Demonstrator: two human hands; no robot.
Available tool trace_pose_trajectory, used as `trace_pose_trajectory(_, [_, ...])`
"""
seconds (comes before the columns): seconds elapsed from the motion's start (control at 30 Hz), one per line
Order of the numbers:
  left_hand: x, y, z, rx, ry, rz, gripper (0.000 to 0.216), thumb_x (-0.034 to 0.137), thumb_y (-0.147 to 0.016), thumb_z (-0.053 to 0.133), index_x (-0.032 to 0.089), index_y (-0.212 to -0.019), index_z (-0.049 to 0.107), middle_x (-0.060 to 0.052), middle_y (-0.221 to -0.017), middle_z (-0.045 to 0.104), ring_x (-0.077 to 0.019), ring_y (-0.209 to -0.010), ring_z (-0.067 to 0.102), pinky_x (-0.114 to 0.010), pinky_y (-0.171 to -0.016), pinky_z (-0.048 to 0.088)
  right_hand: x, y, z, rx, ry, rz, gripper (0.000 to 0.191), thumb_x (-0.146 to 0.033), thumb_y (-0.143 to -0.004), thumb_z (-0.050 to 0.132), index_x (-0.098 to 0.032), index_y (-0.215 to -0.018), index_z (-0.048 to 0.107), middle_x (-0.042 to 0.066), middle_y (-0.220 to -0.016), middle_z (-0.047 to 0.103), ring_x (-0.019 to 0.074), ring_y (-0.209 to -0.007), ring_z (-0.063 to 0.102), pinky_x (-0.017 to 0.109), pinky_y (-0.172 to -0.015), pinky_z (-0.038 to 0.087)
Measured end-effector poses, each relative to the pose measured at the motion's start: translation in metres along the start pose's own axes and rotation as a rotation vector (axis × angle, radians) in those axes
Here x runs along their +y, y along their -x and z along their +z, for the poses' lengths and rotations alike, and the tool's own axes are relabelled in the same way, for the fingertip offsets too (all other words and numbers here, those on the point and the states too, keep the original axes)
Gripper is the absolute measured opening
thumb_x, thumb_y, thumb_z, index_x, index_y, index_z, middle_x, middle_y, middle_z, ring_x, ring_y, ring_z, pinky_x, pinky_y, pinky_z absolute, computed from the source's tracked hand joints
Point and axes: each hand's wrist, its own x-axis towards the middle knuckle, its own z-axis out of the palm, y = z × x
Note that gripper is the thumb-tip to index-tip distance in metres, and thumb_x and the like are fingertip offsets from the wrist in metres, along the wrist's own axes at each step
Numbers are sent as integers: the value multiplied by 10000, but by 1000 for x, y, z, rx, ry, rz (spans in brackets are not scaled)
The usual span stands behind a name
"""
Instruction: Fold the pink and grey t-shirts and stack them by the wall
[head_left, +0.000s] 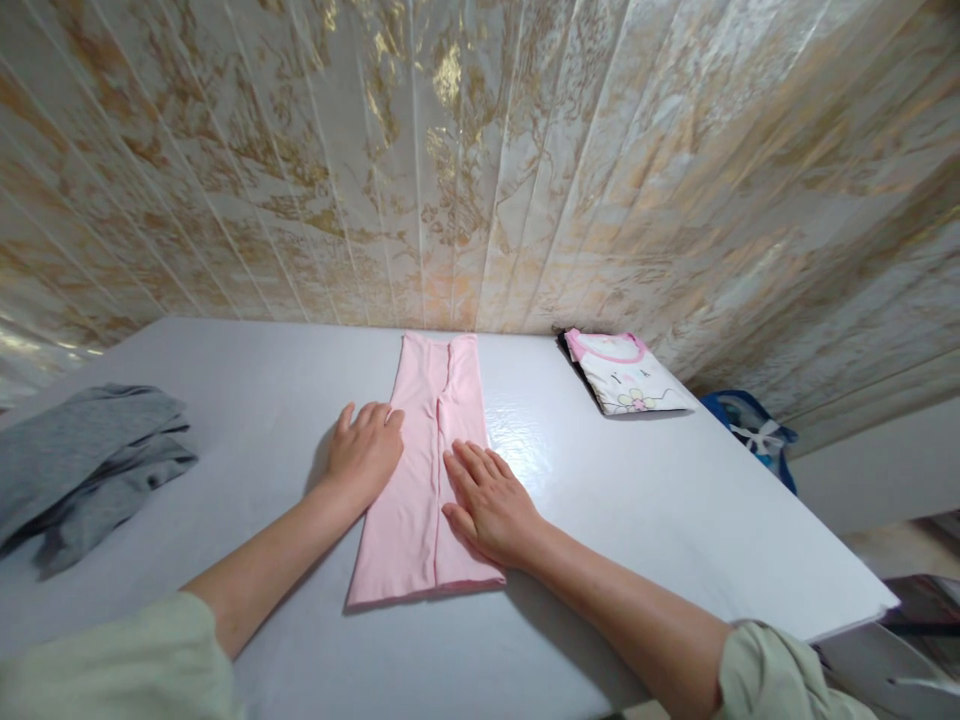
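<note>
A pink garment [409, 500], folded into a long strip with a seam or edge running down its middle, lies flat on the white table [622, 510]. My left hand [365, 450] rests at its left edge, fingers stretched forward and partly over the cloth. On the lower right part of the garment, my right hand [491, 500] lies flat with the fingers extended and the thumb apart. Neither hand grips the cloth. The kind of garment cannot be made out for certain.
A crumpled grey garment [97, 460] lies at the table's left. Toward the back right is a folded white shirt [619, 375] with pink collar and flower print, over something dark. A patterned curtain [420, 160] hangs behind; a blue bag [754, 435] sits beyond the right edge.
</note>
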Motion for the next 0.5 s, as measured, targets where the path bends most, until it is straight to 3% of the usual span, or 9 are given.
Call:
trace_pose_trajectory(0.2, [23,2,-9,-44,374,264,172,208,-932,409,187,-988,571,-69,-1028,614,-206,-1011,552,-340,-911,435,0,-1,2,12,9,3,641,-485,-963,392,-147,-1502,317,112,-1575,254,253,-1454,214,429,-1192,158])
trace_pose_trajectory(0.37, [22,10,2,-39,486,264,32,221,-882,485,209,-890,513,-34,-930,566,-211,-920,536,-362,-843,449,-2,5,3,18,26,59,699,-501,-952,410,-88,-1504,293,141,-1572,243,271,-1450,223,450,-1183,179])
trace_pose_trajectory(0.5, [14,11,9,-19,553,269,56,207,-860,510,214,-915,515,-33,-946,571,-214,-939,541,-373,-856,452,-1,4,-9,-12,52,126,674,-481,-951,428,-66,-1476,345,160,-1550,295,286,-1431,267,473,-1167,206])
